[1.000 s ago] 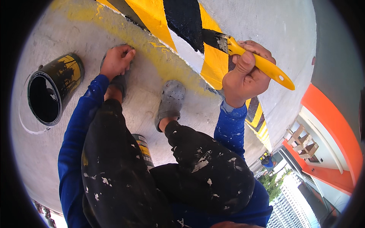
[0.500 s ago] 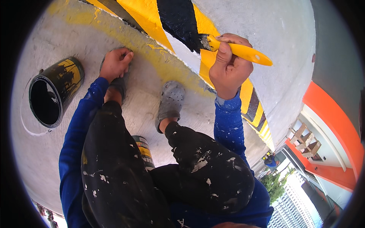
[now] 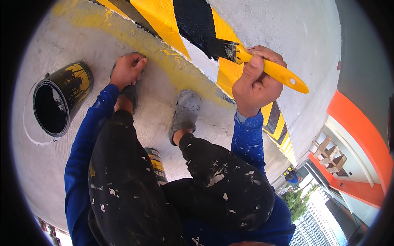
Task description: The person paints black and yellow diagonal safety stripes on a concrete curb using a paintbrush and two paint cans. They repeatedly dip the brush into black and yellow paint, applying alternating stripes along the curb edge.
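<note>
My right hand (image 3: 258,82) is closed around the yellow handle of a paintbrush (image 3: 283,75). The dark, paint-covered bristles touch or hover just over the lower end of a wet-looking black stripe (image 3: 195,24), beside a yellow stripe (image 3: 230,74) on the raised concrete edge. Below the black stripe lies a white unpainted-looking patch (image 3: 200,55). My left hand (image 3: 128,69) is curled shut over my left clog (image 3: 130,92), with nothing visible in its fingers. To its left, a paint bucket (image 3: 84,78) with a dark inside and yellow smears stands on the floor.
A smaller paint can (image 3: 156,164) stands between my legs. My right grey clog (image 3: 186,108) is near the striped edge. Yellow paint marks the concrete floor (image 3: 156,88). Far right, there is a wooden frame (image 3: 330,156) by an orange-edged wall, and a person in blue (image 3: 292,177).
My right hand and the paintbrush have moved right and slightly down, drawing the bristles toward the stripe's right edge. My left hand has stayed nearly in place.
</note>
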Demonstrator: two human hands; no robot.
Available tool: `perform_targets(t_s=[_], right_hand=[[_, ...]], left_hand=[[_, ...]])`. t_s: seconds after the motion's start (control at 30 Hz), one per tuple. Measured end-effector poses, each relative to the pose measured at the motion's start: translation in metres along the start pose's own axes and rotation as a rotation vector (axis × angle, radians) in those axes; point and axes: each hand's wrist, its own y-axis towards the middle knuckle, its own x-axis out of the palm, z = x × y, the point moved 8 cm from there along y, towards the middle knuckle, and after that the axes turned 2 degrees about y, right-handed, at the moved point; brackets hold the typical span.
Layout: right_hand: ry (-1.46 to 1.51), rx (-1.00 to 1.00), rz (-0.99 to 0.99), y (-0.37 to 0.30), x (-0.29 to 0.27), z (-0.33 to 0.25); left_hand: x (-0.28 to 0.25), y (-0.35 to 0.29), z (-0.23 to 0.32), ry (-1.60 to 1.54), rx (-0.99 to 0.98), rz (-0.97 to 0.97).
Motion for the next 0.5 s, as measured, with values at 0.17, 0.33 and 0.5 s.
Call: perform_targets(t_s=[0.17,0.33,0.5], right_hand=[[-0.08,-0.084,-0.035,-0.005,0.003,-0.001],[-0.036,0.0,-0.004,0.011,0.009,0.004],[-0.038,-0.088,-0.103,0.031,0.034,0.0]], left_hand=[[0.0,-0.003,0.003,-0.023,-0.028,0.002],[-0.001,0.0,0.006,0.0,0.015,0.002],[-0.001,0.001,0.002,-0.019,0.007,0.013]])
